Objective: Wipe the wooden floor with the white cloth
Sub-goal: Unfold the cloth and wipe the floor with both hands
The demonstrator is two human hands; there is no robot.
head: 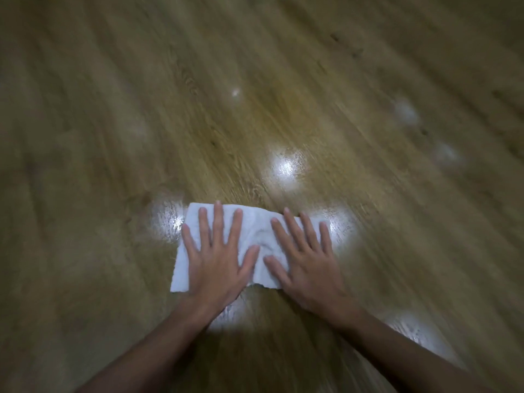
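Observation:
A white cloth [259,231] lies flat on the wooden floor [198,109], slightly crumpled in its middle. My left hand [217,256] presses on its left half with fingers spread and straight. My right hand [307,262] presses on its right half the same way, fingers straight and fanned out. Both palms lie flat, thumbs nearly meeting over the cloth's middle. The near edge of the cloth is partly hidden under my hands. The floor around looks blurred by motion.
Bright lamp reflections [286,167] shine on the glossy planks around the cloth. Bare floor stretches in every direction; no other objects show.

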